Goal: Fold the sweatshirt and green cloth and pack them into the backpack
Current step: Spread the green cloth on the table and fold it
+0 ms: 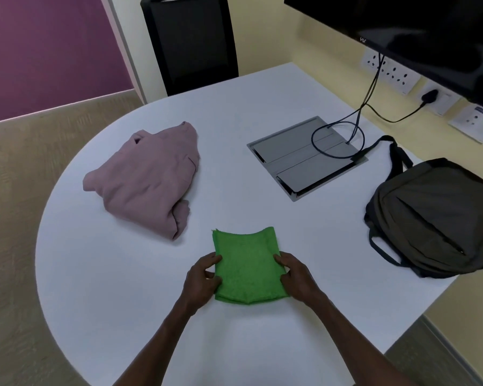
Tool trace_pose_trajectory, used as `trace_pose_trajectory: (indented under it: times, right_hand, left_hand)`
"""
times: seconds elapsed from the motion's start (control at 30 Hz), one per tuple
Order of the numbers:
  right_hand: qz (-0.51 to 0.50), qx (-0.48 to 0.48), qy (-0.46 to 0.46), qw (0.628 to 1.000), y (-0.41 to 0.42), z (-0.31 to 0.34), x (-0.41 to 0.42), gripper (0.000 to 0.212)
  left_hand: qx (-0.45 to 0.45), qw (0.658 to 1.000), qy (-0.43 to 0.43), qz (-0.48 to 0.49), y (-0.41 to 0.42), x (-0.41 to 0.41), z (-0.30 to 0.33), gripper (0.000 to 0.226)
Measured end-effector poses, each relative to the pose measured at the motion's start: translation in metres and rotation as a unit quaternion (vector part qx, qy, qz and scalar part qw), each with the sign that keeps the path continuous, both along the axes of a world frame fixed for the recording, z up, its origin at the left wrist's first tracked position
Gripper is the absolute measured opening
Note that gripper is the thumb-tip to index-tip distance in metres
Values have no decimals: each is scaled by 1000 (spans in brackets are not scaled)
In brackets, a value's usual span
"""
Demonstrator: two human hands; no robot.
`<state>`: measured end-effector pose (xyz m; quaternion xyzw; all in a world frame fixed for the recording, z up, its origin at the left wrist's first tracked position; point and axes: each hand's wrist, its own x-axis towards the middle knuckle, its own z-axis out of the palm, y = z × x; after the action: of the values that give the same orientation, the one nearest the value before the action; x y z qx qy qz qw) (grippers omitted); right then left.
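Green cloth (247,267) lies folded on the bench (123,274), near edge. Your left hand (202,277) and right hand (296,277) each pinch a side; keep both grips level, fold edges flush.

Even, soft indoor light from overhead; moderately bright. White table (123,274) reads faintly blue-grey, no hard glare. Shadows weak and diffuse: thin dark rim under the pink sweatshirt (148,179), a soft one beneath the backpack (435,215). Screen (418,26) at upper right nearly black, little detail. Wide-angle bending: table edge and walls curve toward the corners. Overall slightly soft, compression smear on the carpet (14,218).
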<state>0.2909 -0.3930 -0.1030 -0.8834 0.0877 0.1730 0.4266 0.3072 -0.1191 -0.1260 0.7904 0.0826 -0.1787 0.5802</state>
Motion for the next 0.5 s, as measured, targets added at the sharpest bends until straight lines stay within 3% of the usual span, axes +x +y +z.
trace_pose_trajectory:
  times: [0.27, 0.5]
  right_hand:
    - [0, -12, -14, 1000, -13, 19, 72, 63]
    - [13, -15, -31, 999, -29, 30, 159, 61]
  left_hand:
    - [-42, 999, -30, 5, -11, 59, 11, 61]
    - [-19, 998, -56, 16, -33, 138, 25, 62]
